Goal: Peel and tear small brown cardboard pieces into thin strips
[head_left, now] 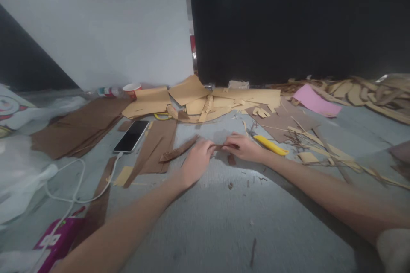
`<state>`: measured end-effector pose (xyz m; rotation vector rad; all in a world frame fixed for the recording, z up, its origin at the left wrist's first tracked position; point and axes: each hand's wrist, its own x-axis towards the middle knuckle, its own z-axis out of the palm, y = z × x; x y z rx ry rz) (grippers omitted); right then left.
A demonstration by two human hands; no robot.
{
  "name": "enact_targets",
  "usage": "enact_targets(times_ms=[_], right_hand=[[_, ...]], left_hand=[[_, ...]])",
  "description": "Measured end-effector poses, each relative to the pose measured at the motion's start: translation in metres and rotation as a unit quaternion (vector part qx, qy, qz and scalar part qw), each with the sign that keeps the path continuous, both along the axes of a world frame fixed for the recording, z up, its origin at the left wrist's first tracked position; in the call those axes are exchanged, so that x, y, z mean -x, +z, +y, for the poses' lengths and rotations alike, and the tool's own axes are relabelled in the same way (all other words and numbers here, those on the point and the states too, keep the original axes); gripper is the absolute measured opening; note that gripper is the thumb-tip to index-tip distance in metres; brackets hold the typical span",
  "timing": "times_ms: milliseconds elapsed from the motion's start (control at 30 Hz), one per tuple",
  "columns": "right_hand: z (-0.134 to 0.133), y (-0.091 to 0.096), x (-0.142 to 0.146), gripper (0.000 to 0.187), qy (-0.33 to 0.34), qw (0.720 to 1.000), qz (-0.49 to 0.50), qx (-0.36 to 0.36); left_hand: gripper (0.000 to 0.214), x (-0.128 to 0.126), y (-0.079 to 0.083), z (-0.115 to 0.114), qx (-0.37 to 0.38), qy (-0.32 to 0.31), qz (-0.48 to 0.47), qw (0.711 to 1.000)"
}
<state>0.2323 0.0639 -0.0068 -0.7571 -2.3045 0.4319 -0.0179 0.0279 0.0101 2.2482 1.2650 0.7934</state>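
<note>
My left hand (197,161) and my right hand (243,147) meet at the middle of the grey floor (218,222). Both pinch a small dark brown cardboard strip (221,147) between their fingertips, one hand at each end. A longer brown corrugated strip (179,149) lies just left of my left hand. A yellow utility knife (270,145) rests on the floor right beside my right hand. A tiny brown scrap (231,160) lies under the hands.
A phone (132,135) on a white cable (73,179) lies left. Brown sheets (80,126) and tan cardboard pieces (192,98) are piled behind. A pink sheet (315,101), strip offcuts (336,153), a red cup (132,89) and a pink box (56,241) lie around.
</note>
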Motion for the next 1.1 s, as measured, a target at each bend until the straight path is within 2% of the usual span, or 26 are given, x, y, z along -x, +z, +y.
enact_targets(times_ms=[133,233,267,333,433,633,800,933,1100], right_hand=[[0.003,-0.005,0.0,0.036,-0.012,1.0,-0.022,0.015],[0.007,-0.008,0.0,0.033,-0.018,0.998,-0.061,0.012],[0.008,-0.009,0.001,0.032,-0.025,0.997,-0.076,0.009],[0.01,-0.01,0.002,0.029,-0.043,0.994,-0.101,0.006],[0.011,-0.011,0.003,0.026,-0.069,0.991,-0.115,0.009],[0.01,-0.011,0.005,0.028,-0.121,0.986,-0.115,0.028],[0.007,-0.01,0.006,0.018,-0.165,0.98,-0.103,0.035],[0.008,-0.009,0.004,0.024,-0.151,0.983,-0.094,0.033],[0.012,-0.011,0.001,0.025,-0.148,0.986,-0.075,0.035]], left_hand=[[0.023,-0.001,0.0,-0.002,-0.023,0.016,0.046,0.999],[0.016,-0.003,-0.003,-0.003,-0.098,0.015,0.089,0.991],[0.02,-0.003,-0.005,-0.004,-0.128,0.012,0.103,0.986],[0.031,-0.005,-0.008,-0.006,-0.176,-0.012,0.137,0.975],[0.037,-0.006,-0.011,-0.009,-0.209,-0.063,0.193,0.957],[0.041,-0.008,-0.01,-0.015,-0.238,-0.089,0.276,0.927],[0.044,-0.008,-0.005,-0.016,-0.217,-0.122,0.302,0.92],[0.045,-0.009,-0.003,-0.018,-0.204,-0.109,0.313,0.921],[0.046,-0.01,-0.011,-0.021,-0.211,-0.078,0.31,0.924]])
